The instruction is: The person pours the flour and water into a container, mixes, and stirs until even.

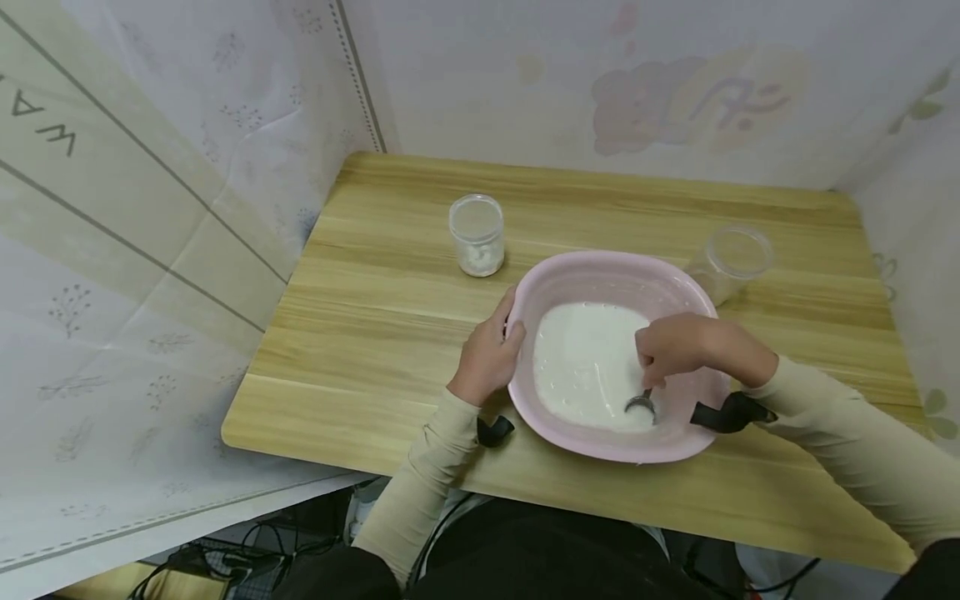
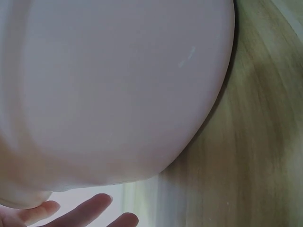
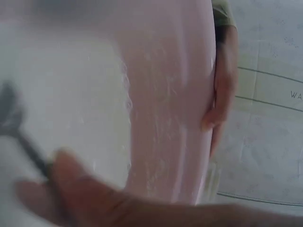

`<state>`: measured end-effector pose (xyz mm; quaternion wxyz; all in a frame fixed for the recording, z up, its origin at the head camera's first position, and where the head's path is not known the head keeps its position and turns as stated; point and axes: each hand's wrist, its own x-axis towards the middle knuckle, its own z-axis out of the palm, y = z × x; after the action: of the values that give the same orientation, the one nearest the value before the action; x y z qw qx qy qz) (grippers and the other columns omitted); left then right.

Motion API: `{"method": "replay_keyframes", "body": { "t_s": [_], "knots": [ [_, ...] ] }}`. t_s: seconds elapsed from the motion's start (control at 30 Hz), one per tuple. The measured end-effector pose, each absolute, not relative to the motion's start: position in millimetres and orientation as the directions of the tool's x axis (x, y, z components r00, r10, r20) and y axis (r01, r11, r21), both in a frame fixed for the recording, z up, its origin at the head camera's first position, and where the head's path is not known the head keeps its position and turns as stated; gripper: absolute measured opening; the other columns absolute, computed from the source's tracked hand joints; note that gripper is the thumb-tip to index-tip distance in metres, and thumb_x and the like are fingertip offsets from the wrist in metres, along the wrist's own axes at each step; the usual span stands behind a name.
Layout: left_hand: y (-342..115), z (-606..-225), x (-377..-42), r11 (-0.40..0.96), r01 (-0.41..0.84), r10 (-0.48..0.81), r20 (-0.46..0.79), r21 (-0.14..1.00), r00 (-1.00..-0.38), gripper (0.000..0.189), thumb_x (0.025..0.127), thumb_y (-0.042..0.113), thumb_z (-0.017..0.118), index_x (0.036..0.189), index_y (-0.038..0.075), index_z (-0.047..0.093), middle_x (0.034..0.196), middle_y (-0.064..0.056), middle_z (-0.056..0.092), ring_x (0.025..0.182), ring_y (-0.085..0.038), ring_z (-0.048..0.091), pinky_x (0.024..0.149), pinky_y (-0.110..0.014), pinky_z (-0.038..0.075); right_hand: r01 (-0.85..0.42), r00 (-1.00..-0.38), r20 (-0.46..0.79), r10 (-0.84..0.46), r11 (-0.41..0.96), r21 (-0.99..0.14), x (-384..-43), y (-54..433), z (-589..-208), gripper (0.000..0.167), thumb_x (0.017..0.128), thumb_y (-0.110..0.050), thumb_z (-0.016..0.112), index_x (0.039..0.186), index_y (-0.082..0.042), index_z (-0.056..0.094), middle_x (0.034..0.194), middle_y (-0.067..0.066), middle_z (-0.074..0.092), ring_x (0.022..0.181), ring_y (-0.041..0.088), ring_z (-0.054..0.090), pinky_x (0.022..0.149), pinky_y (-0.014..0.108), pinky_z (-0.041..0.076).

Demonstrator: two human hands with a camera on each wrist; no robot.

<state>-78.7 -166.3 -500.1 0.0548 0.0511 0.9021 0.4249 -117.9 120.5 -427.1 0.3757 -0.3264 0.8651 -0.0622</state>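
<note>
A pink plastic basin [image 1: 558, 440] stands on the wooden table with white liquid [image 1: 581, 367] in it. My left hand [image 1: 487, 354] holds the basin's left rim, its thumb over the edge and the other fingers outside the wall. My right hand [image 1: 678, 346] reaches inside the basin and grips the handle of a metal spoon [image 1: 641, 403]. The spoon's head is at the liquid's surface, near the front right. In the right wrist view the spoon [image 3: 9, 111] is blurred. The basin's outer wall [image 2: 118, 94] fills most of the left wrist view.
A clear jar [image 1: 477, 237] with white pieces in its lower part stands behind the basin, to the left. Another clear container [image 1: 731, 258] is close to the basin's back right rim. Patterned white sheets [image 1: 487, 92] hang behind and beside the table [image 1: 360, 333].
</note>
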Motion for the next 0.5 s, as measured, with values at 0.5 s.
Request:
{"method": "replay_keyframes", "body": {
  "t_s": [0.5],
  "knots": [
    [-162,-502,-80,0.635,0.031,0.14,-0.075,0.772,-0.987,0.064,0.105,0.037,0.038,0.167,0.025,0.028,0.145,-0.019,0.063,0.108,-0.037,0.071,0.096,-0.053,0.057,-0.632,-0.662,-0.204,-0.721,0.683,-0.366,-141,76,-463,0.034,0.104,-0.02,0.061,0.072,-0.011,0.068,0.063,-0.002,0.059,0.057,0.009,0.042,0.059,0.024,0.036]
  ]
}}
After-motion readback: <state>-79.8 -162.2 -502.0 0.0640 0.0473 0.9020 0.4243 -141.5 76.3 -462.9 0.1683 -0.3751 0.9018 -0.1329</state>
